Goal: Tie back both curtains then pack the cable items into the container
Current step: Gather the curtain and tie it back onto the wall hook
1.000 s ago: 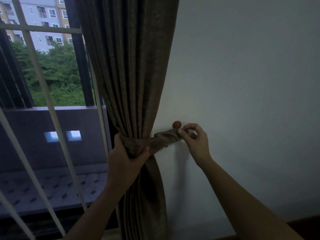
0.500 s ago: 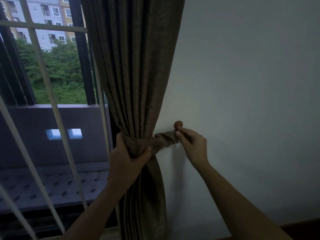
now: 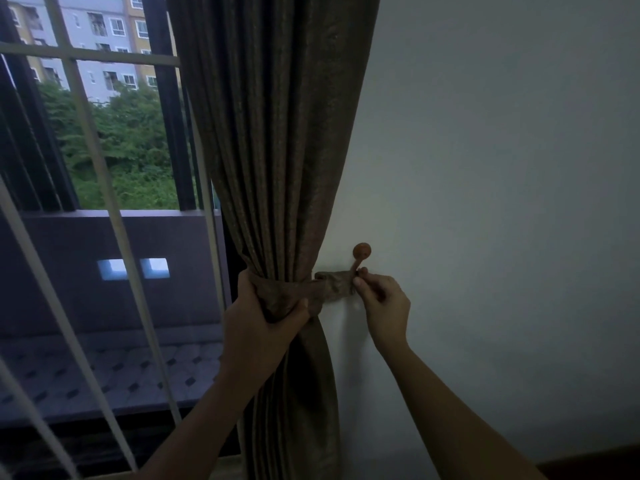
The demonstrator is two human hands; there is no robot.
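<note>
Curtain (image 3: 277, 168) bunched in the left hand (image 3: 263, 327), right hand (image 3: 384, 306) fingers pinching the tieback (image 3: 332, 289) just below the hook (image 3: 362, 251); hooking seems unfinished, and cable packing is likely still to do.

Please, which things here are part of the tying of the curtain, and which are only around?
In the job: curtain, gripped by left hand; tieback band, pinched by right hand; wall hook.
Only around: window bars; white wall; trees outside.
</note>
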